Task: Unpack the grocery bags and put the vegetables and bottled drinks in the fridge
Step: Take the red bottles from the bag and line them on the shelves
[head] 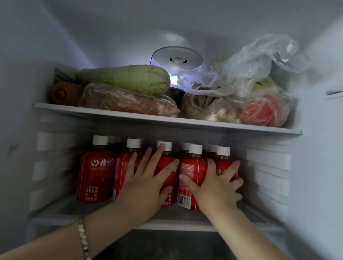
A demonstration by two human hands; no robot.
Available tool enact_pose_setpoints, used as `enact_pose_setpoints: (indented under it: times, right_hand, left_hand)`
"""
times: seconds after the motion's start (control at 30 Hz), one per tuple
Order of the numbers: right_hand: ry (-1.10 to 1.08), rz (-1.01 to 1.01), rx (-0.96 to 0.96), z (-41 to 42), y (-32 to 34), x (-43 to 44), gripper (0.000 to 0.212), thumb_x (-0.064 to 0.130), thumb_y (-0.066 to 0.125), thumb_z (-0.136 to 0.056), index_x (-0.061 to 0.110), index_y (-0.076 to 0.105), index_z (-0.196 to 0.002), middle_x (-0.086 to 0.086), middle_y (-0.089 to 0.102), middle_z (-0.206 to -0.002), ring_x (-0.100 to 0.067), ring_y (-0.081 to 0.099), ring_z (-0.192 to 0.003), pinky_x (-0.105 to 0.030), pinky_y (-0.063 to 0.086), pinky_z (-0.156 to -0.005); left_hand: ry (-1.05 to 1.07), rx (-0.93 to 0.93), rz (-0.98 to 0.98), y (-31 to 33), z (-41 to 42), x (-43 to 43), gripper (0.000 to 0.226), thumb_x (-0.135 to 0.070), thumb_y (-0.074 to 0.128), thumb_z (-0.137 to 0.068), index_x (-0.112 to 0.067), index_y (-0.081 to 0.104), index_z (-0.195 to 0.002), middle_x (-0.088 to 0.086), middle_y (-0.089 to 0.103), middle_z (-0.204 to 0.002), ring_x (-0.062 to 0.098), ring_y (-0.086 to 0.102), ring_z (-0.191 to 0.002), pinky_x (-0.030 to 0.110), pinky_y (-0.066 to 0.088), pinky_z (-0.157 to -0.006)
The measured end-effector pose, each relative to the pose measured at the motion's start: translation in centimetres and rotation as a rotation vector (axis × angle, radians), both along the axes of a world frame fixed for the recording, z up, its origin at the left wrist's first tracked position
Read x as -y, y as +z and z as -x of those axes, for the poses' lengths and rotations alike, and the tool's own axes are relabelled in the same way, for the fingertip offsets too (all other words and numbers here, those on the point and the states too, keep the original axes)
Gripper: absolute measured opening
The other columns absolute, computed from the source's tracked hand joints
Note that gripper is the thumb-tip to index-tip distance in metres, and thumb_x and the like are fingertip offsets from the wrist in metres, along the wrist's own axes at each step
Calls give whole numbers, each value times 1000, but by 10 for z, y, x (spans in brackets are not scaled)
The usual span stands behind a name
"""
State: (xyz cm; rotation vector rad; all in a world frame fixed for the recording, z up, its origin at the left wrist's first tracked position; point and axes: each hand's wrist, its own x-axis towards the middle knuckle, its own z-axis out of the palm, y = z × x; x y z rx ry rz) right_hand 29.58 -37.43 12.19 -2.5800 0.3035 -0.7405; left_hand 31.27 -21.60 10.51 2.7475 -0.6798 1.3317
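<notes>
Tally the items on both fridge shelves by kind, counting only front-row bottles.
Red-labelled plastic drink bottles with white caps, front row: 5
Pale green oblong squash: 1
Film-wrapped orange carrot pack: 1
Brown round fruit-like item: 1
Clear crumpled plastic produce bags: 2, as far as I can tell
Total: 10
</notes>
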Motion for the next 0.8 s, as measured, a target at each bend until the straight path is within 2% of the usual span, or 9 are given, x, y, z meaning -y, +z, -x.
enact_pose_setpoints:
  times: [0.07,0.1,0.2,0.33,0.5,0.63,0.7,0.73,0.8]
  right_hand:
    - [-44,38,-37,-4,4,-2,95,80,39,-75,33,4,-149,-21,-24,-151,-49,6,-138,-59,27,-108]
    - [-68,61,-52,-5,5,-5,96,81,37,-75,32,1,-149,-23,-23,-150,-50,6,-137,-59,28,-107]
    - [-105,110,-68,-5,0,-10,102,83,32,-75,27,-12,-149,-24,-27,-149,-50,7,-137,-58,30,-105]
    - [-42,68,-57,-1,-12,-6,119,82,44,-70,25,-31,-143,-19,-40,-144,-50,3,-139,-58,29,-107]
    - [-36,79,-136,2,-11,-10,122,79,50,-71,25,-35,-140,-27,-47,-134,-55,6,-136,-60,31,-105]
    - [2,96,-134,10,-9,-7,116,74,51,-76,25,-30,-143,-27,-44,-137,-55,7,-136,-59,31,-106]
    - [32,120,-159,23,-10,-2,107,69,51,-80,26,-20,-147,-27,-37,-143,-52,9,-137,-56,28,-108]
    - [39,139,-180,32,-11,-1,99,66,51,-82,24,-7,-150,-27,-25,-148,-49,13,-137,-55,27,-108]
    - [76,168,-183,57,-13,-2,73,56,54,-85,19,30,-143,-22,13,-150,-41,26,-132,-50,30,-106]
  left_hand:
    - [-3,-39,21,0,2,0,62,-42,48,-82,-37,25,-140,11,22,-155,34,31,-138,51,6,-108]
    - [-5,-49,23,0,2,-1,63,-44,45,-81,-39,22,-139,10,20,-155,32,29,-139,50,2,-109]
    - [-41,-23,94,-2,4,-3,64,-49,35,-87,-46,6,-144,-3,-12,-155,23,1,-146,40,-24,-107]
    - [150,-78,297,0,10,-4,76,-60,37,-90,-43,-14,-144,-3,-28,-153,22,-26,-141,48,-17,-107]
    - [302,-191,265,2,14,-1,88,-73,37,-81,-39,-9,-147,2,-31,-152,29,-26,-141,58,-11,-110]
    - [378,-204,202,5,23,2,85,-72,34,-83,-33,-3,-149,3,-23,-155,30,-16,-144,60,-2,-111]
    - [401,-239,157,6,31,1,80,-65,34,-88,-29,-3,-149,3,-18,-157,30,-13,-144,60,0,-112]
    - [407,-248,128,7,37,-1,77,-60,36,-90,-29,-2,-149,3,-15,-157,30,-10,-145,59,1,-112]
    - [394,-256,88,4,56,-6,69,-48,38,-94,-31,0,-149,4,-7,-158,27,-4,-145,56,4,-115]
